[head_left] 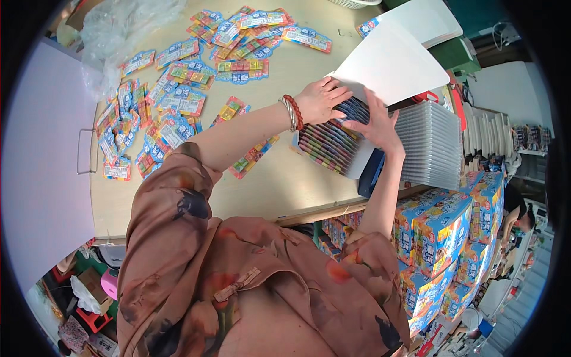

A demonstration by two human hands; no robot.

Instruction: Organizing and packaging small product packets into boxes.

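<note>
An open box with a white raised lid [389, 59] stands at the right of the table. Inside it, flat blister packs of small colourful pieces [326, 149] stand on edge in a tight row. My left hand [321, 102] reaches over the far left part of the box, fingers stretched out and touching the packs' upper edges. Opposite it, my right hand [383, 130] lies along the box's right side, fingers and thumb spread, the fingertips near the lid's base. Both hands look open, and neither grips a pack. Some packs between the hands are partly covered by my fingers.
Many loose blister packs [178, 101] are scattered across the table [297, 190]. Clear plastic film [128, 30] lies at the far left. Right of the box stands a row of clear plastic trays [431, 143]. Printed blue cartons [440, 232] are stacked beyond the table's edge; a person works farther right.
</note>
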